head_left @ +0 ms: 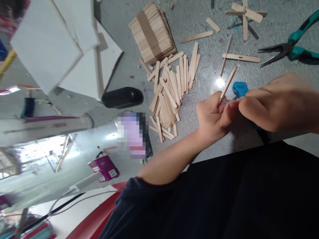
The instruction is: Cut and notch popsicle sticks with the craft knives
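Observation:
My left hand (214, 114) is closed, with a wooden craft stick (228, 83) pinched between thumb and fingers and pointing up and to the right. Close against it, my right hand (276, 103) is curled shut. A thin grey, blade-like piece (225, 101) shows between the two hands; its far end is hidden by the right fingers. Beside and partly behind the right hand is a blue tool (240, 88), mostly covered, so its kind is unclear. Above the hands lie two crossed craft sticks (245, 58), one of them with a small slot.
Loose craft sticks (171, 89) are heaped left of my hands, below a banded stack of sticks (153, 33). Long-nose pliers (286, 49) lie at the right, near a star-shaped stick assembly (245, 14). A black case (122, 97), a phone (133, 134) and white boards (50, 39) are farther left.

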{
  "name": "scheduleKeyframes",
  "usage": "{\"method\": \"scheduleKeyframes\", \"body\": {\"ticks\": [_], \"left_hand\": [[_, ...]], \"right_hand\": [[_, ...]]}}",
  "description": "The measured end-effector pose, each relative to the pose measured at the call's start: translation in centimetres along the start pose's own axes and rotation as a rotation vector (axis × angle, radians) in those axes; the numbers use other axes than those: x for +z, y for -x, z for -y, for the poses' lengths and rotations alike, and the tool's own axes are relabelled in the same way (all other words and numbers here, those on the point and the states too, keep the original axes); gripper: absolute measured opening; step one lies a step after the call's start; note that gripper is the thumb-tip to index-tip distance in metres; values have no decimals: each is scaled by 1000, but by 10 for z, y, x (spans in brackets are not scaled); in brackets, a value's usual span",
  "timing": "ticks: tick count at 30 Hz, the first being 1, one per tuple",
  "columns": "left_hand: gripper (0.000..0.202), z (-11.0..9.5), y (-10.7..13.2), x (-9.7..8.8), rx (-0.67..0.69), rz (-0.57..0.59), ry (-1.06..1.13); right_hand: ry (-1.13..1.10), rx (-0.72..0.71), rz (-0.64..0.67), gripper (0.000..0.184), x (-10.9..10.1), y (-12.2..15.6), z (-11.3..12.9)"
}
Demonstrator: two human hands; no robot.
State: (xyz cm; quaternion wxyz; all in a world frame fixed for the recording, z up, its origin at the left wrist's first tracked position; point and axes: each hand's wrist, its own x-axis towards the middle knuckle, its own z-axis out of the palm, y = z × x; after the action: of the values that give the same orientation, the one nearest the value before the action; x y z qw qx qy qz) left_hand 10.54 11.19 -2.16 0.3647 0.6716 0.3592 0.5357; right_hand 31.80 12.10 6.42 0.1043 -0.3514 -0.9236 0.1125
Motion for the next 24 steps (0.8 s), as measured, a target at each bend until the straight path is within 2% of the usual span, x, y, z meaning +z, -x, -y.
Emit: {"method": "scheduleKeyframes", "body": {"ticks": [2,4,8,10,14,19,22,24], "left_hand": [[62,2,1,1,0,-10,1],[67,1,2,1,-55,6,16],[77,-12,1,1,-314,23,14],[81,-18,-2,0,-391,32,36],[85,-17,-11,0,-451,43,144],[91,-5,-16,-5,-583,74,378],[94,-5,-19,-8,-637,114,515],[93,-7,-22,-10,-683,101,565]], "right_hand": [[-42,34,24,34,0,0,1],[-68,62,31,35,-1,1,1],[-82,93,79,37,-1,2,2],[-94,112,102,37,-2,1,2],[-71,161,55,34,-1,-3,0],[31,127,-10,51,0,-6,-3],[29,233,2,59,1,-3,-8],[-91,305,-3,63,1,-2,-14]]}}
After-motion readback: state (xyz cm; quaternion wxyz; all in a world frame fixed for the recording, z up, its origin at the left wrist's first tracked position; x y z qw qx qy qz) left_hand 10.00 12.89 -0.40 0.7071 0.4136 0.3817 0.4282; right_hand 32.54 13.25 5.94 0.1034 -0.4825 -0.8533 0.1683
